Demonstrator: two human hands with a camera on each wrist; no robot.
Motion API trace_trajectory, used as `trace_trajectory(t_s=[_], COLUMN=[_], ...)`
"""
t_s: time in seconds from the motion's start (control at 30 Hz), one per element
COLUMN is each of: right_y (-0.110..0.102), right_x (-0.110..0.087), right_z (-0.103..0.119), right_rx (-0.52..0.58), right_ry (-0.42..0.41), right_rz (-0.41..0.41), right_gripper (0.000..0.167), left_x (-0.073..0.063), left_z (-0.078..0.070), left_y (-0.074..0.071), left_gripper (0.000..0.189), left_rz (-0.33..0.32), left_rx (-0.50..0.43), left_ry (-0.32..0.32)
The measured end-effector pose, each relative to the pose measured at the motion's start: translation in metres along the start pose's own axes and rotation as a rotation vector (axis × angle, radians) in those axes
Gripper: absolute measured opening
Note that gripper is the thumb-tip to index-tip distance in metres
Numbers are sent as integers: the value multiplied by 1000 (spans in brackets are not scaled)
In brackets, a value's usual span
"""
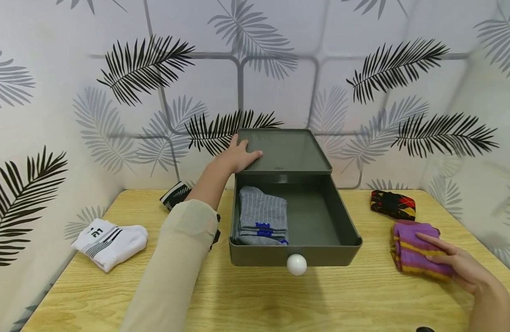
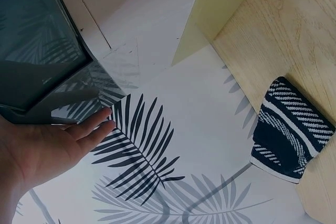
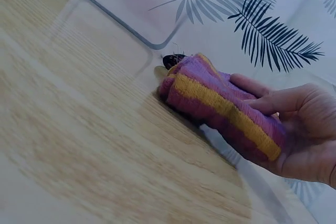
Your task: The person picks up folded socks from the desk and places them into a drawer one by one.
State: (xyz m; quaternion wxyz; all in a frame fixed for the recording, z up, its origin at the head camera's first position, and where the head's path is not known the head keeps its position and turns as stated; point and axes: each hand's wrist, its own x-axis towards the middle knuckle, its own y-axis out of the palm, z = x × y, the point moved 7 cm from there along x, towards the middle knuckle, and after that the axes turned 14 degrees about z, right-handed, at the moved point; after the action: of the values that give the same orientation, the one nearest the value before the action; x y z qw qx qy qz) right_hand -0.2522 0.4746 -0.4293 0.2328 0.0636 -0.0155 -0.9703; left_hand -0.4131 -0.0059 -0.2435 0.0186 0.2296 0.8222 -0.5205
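A dark grey box point(image 1: 259, 256) with a round white knob point(image 1: 297, 264) on its front stands with its hinged lid point(image 1: 288, 150) raised at the back. At the lid's left edge is my left hand point(image 1: 236, 157), its thumb across the lid's face. The left wrist view shows that hand's fingers point(image 2: 92, 129) stretched out beside the dark lid point(image 2: 42, 51). Folded grey ribbed socks point(image 1: 263, 207) with blue labels fill the box's left side. Over on the right, my right hand point(image 1: 466, 265) grips a folded purple sock point(image 3: 226, 111) with yellow stripes between thumb and fingers.
White folded socks point(image 1: 109, 242) lie at the table's left, and a black-and-white patterned sock point(image 2: 291, 129) sits behind my left forearm. Behind the purple sock is a black, red and yellow one point(image 1: 393, 205). Leaf-patterned cloth point(image 1: 275, 92) hangs behind the wooden table point(image 1: 255, 299).
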Motion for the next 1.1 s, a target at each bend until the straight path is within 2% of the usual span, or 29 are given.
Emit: trace_trajectory(t_s=[0.23, 0.53, 0.83, 0.97, 1.1], right_y=[13, 40, 74, 90, 108], right_x=[3, 13, 28, 33, 38], right_z=[21, 62, 109, 134, 157], right_rx=[42, 46, 23, -5, -35], right_ry=[-74, -191, -178, -170, -179], right_rz=[102, 141, 83, 80, 119], right_gripper=[53, 55, 55, 56, 56], left_x=[-2, -4, -1, 0, 7], left_z=[0, -2, -2, -1, 3], left_y=[0, 0, 1, 1, 1], left_gripper=[71, 70, 71, 71, 75], left_rz=[2, 2, 2, 4, 7], left_rx=[-4, 16, 13, 13, 13], left_ry=[-1, 4, -2, -7, -14])
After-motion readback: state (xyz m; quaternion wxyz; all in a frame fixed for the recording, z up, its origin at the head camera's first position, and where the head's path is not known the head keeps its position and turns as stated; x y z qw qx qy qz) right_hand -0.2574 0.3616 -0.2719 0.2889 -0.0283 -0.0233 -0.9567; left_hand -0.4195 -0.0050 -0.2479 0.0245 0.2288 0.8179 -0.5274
